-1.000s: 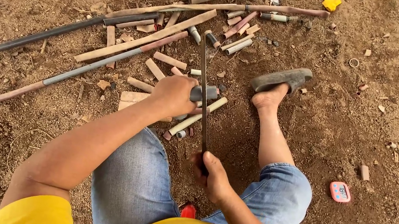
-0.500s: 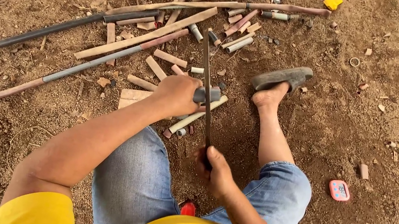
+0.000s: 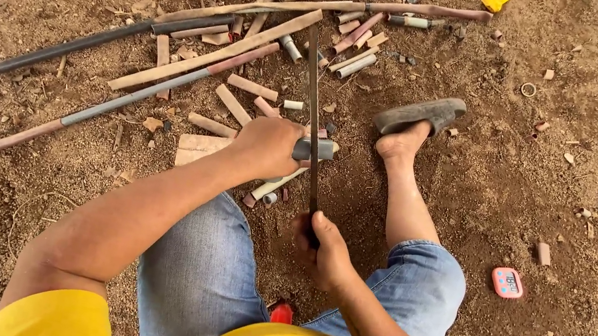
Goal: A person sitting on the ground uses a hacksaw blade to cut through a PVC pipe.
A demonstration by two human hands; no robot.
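- Pipe piece (image 3: pixel 316 149), short and grey, lies across the ground in front of the knees, so that the blade can cross it.
- Left hand (image 3: pixel 268 147) closes around the pipe piece and presses it down, probably to keep it from rolling.
- Saw blade (image 3: pixel 315 106) stands on the pipe piece, pointing away from the person.
- Right hand (image 3: pixel 325 253) grips the blade's near end tightly.
- Pink timer (image 3: pixel 508 282) lies on the soil, well apart.
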